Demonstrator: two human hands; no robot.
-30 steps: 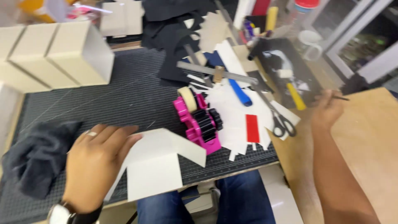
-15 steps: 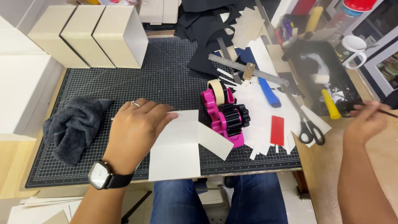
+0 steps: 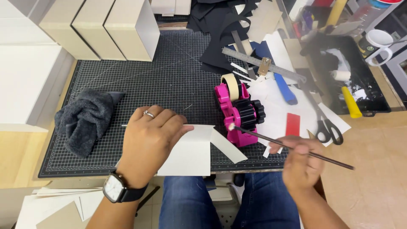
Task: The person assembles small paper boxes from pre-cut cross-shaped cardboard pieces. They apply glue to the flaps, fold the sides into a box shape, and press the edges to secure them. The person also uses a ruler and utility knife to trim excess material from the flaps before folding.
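My left hand (image 3: 148, 142) presses flat on a folded white card piece (image 3: 191, 150) that lies on the black gridded cutting mat (image 3: 169, 80) near its front edge. My right hand (image 3: 300, 163) grips a thin dark brush (image 3: 292, 147), its pale tip pointing left toward the card, just in front of a pink tape dispenser (image 3: 237, 114) with a roll of masking tape. A watch sits on my left wrist.
A dark grey cloth (image 3: 85, 118) lies on the mat's left. Several beige boxes (image 3: 106, 25) stand at the back left. Right of the dispenser are white paper scraps, a steel ruler (image 3: 263, 63), scissors (image 3: 324, 125), a blue tool and a black tray (image 3: 352, 80).
My right hand has come in from the far right with the brush and now holds it over the mat's front edge. The left hand stays on the card.
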